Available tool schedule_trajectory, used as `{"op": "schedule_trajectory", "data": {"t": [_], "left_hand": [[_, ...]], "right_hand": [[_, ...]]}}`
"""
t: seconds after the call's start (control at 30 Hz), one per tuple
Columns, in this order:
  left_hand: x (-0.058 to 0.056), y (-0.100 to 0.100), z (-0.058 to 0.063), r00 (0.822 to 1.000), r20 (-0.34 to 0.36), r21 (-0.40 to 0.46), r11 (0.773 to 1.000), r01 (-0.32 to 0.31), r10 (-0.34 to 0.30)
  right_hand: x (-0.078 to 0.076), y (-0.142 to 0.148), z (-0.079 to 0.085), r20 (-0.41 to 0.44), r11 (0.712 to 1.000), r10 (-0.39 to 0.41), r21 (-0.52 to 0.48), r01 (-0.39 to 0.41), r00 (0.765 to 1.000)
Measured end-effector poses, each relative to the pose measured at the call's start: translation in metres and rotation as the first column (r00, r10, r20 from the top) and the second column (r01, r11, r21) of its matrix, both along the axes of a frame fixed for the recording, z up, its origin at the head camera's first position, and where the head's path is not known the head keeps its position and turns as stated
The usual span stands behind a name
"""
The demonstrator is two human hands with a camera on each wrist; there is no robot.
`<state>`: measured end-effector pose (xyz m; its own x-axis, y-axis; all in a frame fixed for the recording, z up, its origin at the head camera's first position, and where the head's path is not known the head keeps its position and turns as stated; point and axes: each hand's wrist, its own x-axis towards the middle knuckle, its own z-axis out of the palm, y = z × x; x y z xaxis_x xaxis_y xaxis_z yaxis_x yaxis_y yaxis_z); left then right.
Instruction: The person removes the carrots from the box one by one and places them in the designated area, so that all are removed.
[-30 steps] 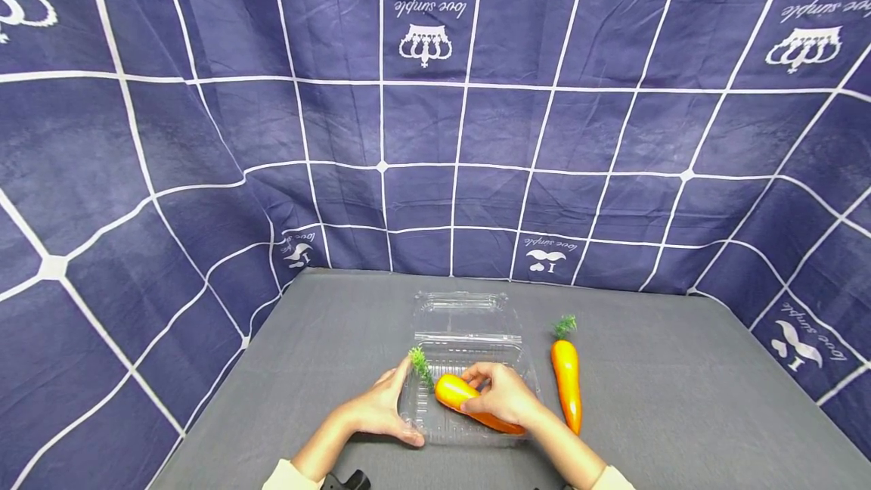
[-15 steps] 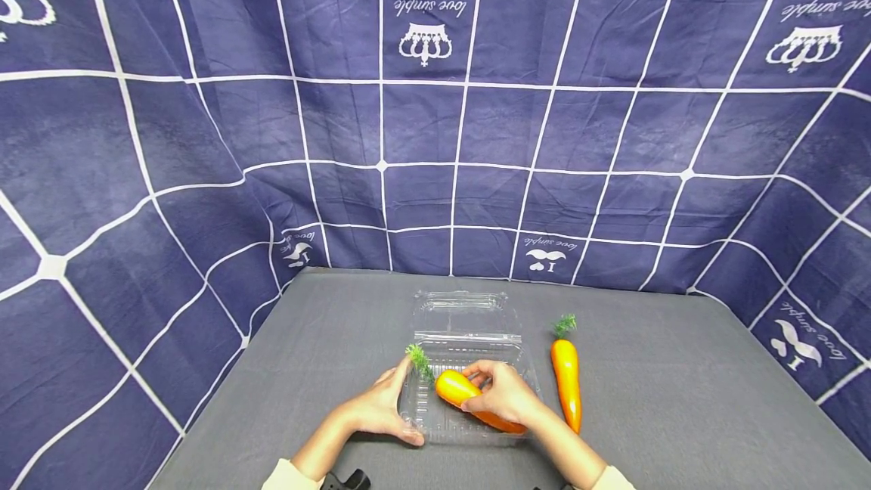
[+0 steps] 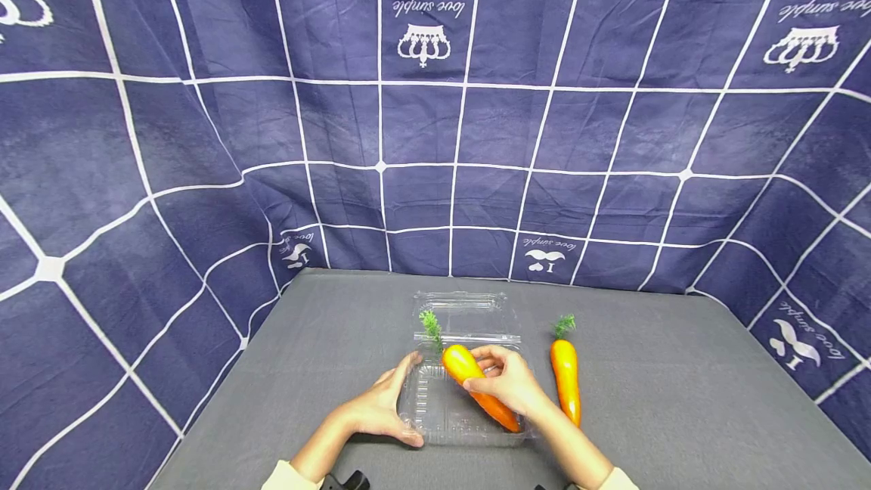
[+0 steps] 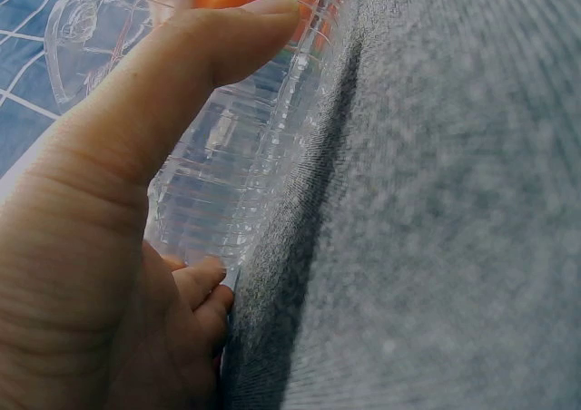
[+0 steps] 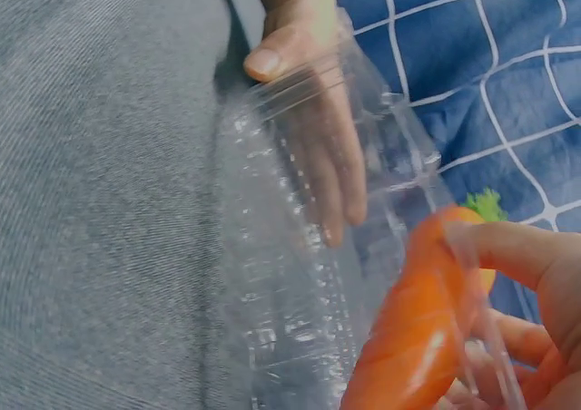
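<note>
In the head view, my right hand (image 3: 506, 380) pinches an orange carrot (image 3: 466, 369) between thumb and fingers over a clear plastic clamshell box (image 3: 425, 429). The carrot slants, its green top (image 3: 431, 326) towards the hinge and its pointed end near the front right corner. My left hand (image 3: 377, 407) rests against the left side of the box, thumb at the near corner and fingers stretched along the wall. The right wrist view shows those fingers straight through the clear plastic. In the left wrist view, the thumb (image 4: 218, 47) reaches along the front of the box.
A second carrot (image 3: 566, 376) with a green top lies right of the box, beside my right forearm. The box's lid (image 3: 469, 312) lies folded open at the back. Grey cloth (image 3: 653, 384) covers the table, and a blue checked curtain (image 3: 503, 127) stands behind.
My right hand has shifted slightly away from me, swinging the carrot's leafy end towards the hinge, so it now lies steeper in the head view. My left hand stays in place.
</note>
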<state>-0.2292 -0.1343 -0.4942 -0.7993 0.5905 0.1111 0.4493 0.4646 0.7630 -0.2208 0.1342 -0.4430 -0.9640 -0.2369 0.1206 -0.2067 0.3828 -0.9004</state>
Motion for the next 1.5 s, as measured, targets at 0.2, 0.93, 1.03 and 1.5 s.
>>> {"op": "schedule_trajectory", "data": {"t": [0.2,0.93,1.03,1.5], "left_hand": [[0.000,0.000,0.001,1.000,0.006,0.005,1.000,-0.003,0.003],[0.000,0.000,0.000,1.000,0.002,0.014,1.000,-0.004,0.004],[0.001,-0.001,0.000,1.000,0.002,0.011,1.000,-0.002,0.002],[0.000,-0.001,0.000,1.000,0.005,0.007,1.000,-0.005,0.005]], "right_hand": [[0.000,0.004,0.007,0.071,0.984,-0.083,-0.149,0.093,0.994],[0.006,0.026,0.021,0.247,0.848,-0.240,-0.417,0.327,0.939],[0.006,0.032,0.020,0.242,0.841,-0.262,-0.417,0.344,0.934],[0.010,0.065,0.020,0.276,0.801,-0.332,-0.423,0.424,0.902]]}}
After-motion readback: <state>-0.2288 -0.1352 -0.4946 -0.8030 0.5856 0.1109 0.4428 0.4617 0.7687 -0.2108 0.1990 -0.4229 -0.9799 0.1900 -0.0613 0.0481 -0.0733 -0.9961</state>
